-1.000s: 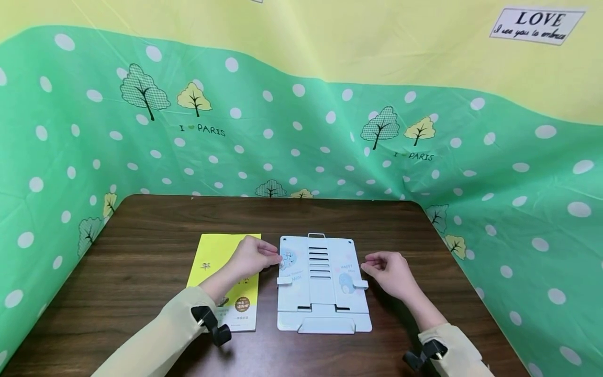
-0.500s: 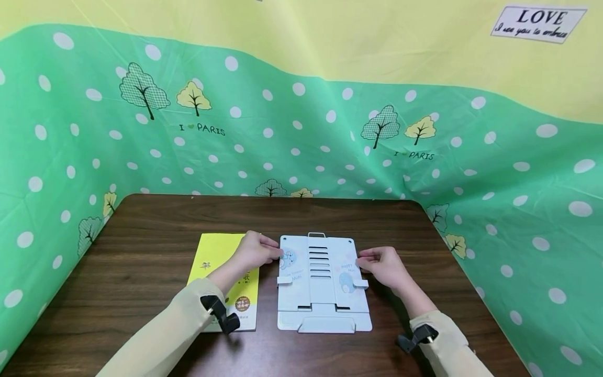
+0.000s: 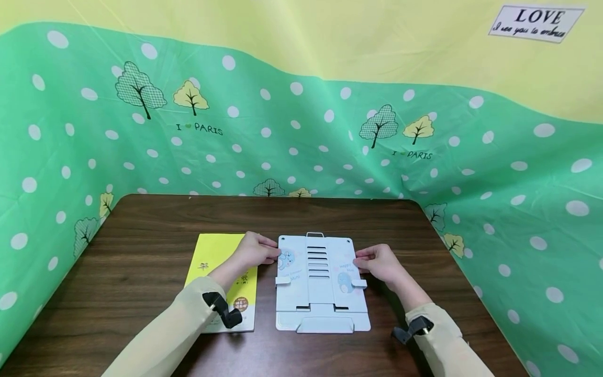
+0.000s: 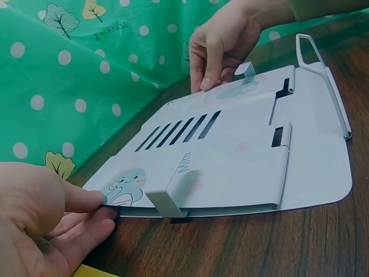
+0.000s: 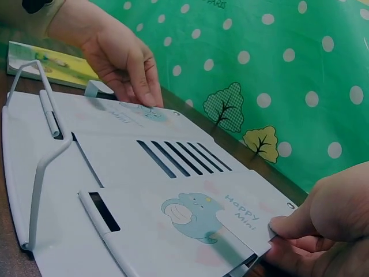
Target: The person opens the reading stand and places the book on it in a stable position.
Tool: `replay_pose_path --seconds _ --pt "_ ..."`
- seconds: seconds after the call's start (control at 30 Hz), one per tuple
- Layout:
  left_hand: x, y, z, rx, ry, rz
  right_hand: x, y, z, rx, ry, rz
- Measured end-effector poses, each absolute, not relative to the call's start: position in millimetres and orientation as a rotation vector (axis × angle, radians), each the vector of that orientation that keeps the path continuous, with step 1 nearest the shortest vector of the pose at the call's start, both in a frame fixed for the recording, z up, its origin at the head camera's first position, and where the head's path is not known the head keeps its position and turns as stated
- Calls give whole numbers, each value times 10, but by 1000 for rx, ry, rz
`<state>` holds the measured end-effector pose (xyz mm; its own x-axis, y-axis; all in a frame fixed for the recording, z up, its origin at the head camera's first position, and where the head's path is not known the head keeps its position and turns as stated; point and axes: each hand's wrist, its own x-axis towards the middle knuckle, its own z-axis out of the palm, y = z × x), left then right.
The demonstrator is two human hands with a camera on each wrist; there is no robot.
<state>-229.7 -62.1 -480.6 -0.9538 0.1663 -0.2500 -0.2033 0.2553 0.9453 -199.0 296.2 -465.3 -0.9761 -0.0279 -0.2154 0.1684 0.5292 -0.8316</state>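
A pale blue folding book stand (image 3: 325,293) with cartoon prints and a column of slots lies flat on the table. My left hand (image 3: 254,250) pinches its left edge above the side clip (image 3: 283,280); in the left wrist view the thumb is on top and the fingers are below. On the opposite edge my right hand (image 3: 382,264) pinches the plate in the same way, above the other clip (image 3: 359,283). The right wrist view shows the stand's front wire bar (image 5: 49,156) and the right thumb (image 5: 288,224) on the corner area. The plate's underside is hidden.
A yellow and white book (image 3: 214,254) lies left of the stand, partly under my left forearm. The dark wooden table (image 3: 155,225) ends at a green and yellow dotted cloth (image 3: 292,141) behind and at both sides.
My right hand has moved left onto the stand's right edge and grips it. The left hand has moved slightly right to the left edge. The stand and book have stayed in place.
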Motion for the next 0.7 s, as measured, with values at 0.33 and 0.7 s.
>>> replay_pose_path --seconds 0.33,0.7 --pt "-2299 -604 -4820 0 2232 1751 -2030 2957 -4593 94 2520 -1410" --pt "-2295 -594 -4821 -21 2223 1804 -2023 2962 -4590 102 2543 -1435"
